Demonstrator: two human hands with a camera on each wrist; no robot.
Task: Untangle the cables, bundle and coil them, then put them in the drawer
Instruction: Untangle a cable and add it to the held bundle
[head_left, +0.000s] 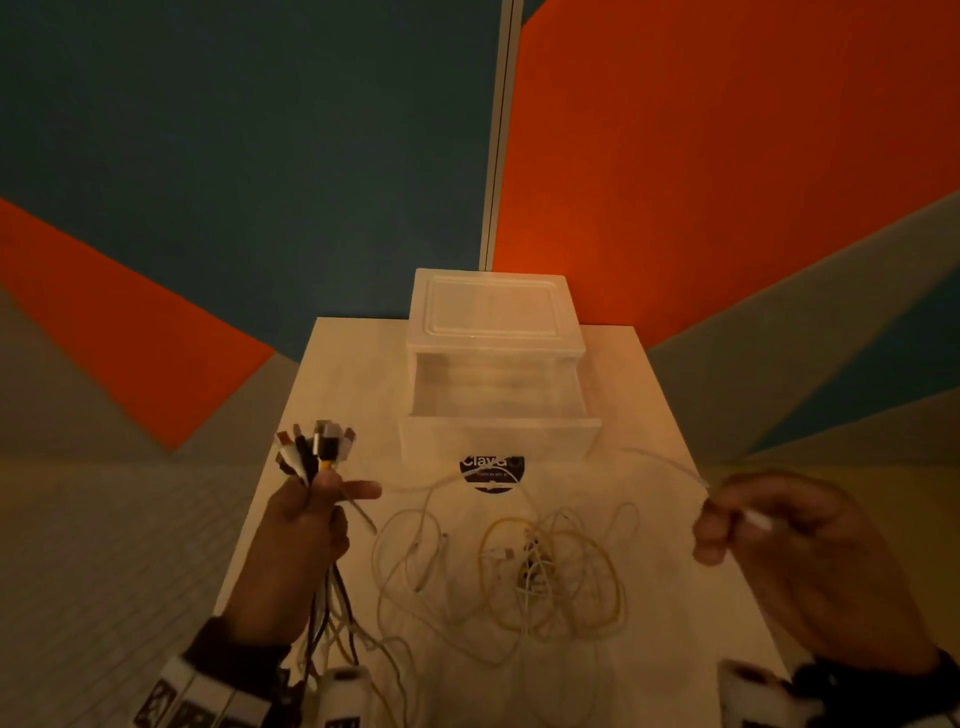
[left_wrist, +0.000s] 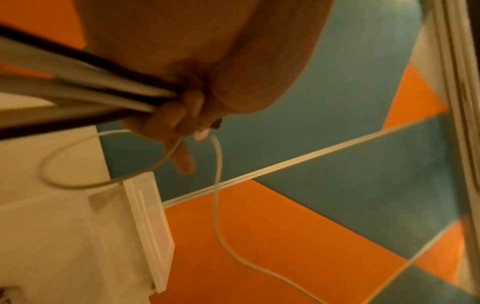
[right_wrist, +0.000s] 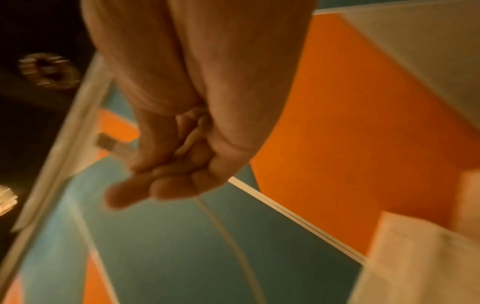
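Cables (head_left: 524, 577) are seen tangled at 6 o'clock on the one white table (head_left: 639, 519). One bundle of plug ends (head_left: 317, 449), too many to count, is gripped by the left hand (head_left: 304, 525) at 9 o'clock. One white cable (head_left: 670, 467) is pinched by the right hand (head_left: 800, 561) at 3 o'clock. At 12 o'clock one drawer (head_left: 498, 431) is seen pulled open.

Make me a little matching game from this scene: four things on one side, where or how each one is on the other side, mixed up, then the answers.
Things
1. bunch of plugs
2. white cable end
3. drawer
4. tangle of cables

States
A. pulled open, nothing visible inside
B. lying loose on the table
C. gripped in the left hand
D. pinched in the right hand

Pairs: 1-C, 2-D, 3-A, 4-B
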